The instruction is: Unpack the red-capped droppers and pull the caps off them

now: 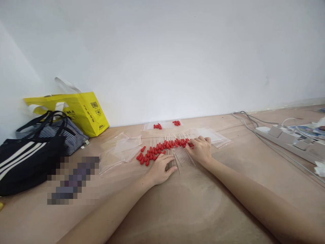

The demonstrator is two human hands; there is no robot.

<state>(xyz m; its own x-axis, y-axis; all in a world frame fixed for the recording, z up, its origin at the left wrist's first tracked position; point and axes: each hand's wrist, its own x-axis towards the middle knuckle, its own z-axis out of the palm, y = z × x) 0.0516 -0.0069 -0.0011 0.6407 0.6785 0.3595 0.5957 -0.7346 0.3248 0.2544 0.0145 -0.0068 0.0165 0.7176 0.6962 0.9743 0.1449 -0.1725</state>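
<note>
A row of glass droppers with red rubber bulbs lies on the table in front of me, their thin clear tubes pointing toward me. At the left end, more red bulbs lie in a loose cluster. My left hand rests low over the near side of the row, thumb and fingers apart beside the tubes. At the right end, my right hand has its fingers bent and closed around a red bulb, which they partly cover.
Clear zip bags lie left and right of the droppers. Another bag with red-bulbed pieces lies near the wall. A yellow bag and a black bag stand left. At right are a power strip and cables.
</note>
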